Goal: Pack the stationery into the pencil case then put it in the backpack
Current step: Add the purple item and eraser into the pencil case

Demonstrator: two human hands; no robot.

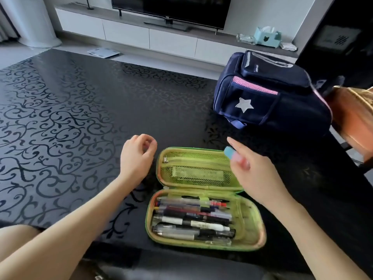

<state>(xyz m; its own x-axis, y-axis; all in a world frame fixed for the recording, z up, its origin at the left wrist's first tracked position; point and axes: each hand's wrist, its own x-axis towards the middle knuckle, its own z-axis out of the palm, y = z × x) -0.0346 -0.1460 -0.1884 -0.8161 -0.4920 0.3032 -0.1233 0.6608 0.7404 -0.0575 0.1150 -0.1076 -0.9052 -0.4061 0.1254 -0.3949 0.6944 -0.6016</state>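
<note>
Right hand [260,178] pinches eraser [232,153] over open pencil case [251,217], lower centre.
Left hand [137,156] loosely curled, empty; backpack [270,102] upper right.

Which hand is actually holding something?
The right hand: it pinches a blue-and-pink eraser over the open pencil case. The left hand is loosely curled beside the case and holds nothing.

Glossy black table [80,122], fabric backpack [282,110], mesh-lined pencil case [254,223], plastic pens [191,221].
</note>
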